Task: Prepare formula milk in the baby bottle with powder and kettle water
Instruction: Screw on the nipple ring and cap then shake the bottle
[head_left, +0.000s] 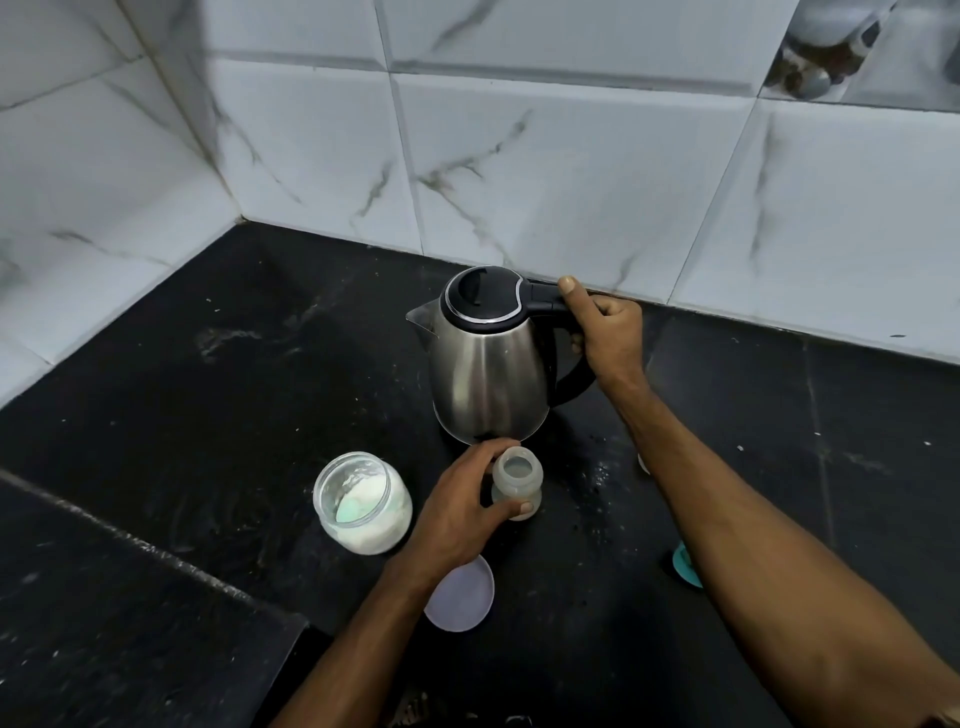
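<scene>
No text, brand or number could be read anywhere. The kettle (488, 364) and the baby bottle (517, 483) bore no legible markings.

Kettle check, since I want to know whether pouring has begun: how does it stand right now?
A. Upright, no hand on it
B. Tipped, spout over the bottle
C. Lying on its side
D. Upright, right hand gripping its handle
D: the kettle stands upright behind the bottle, lid closed, with the right hand curled round its black handle, while the left hand holds the bottle.
</scene>
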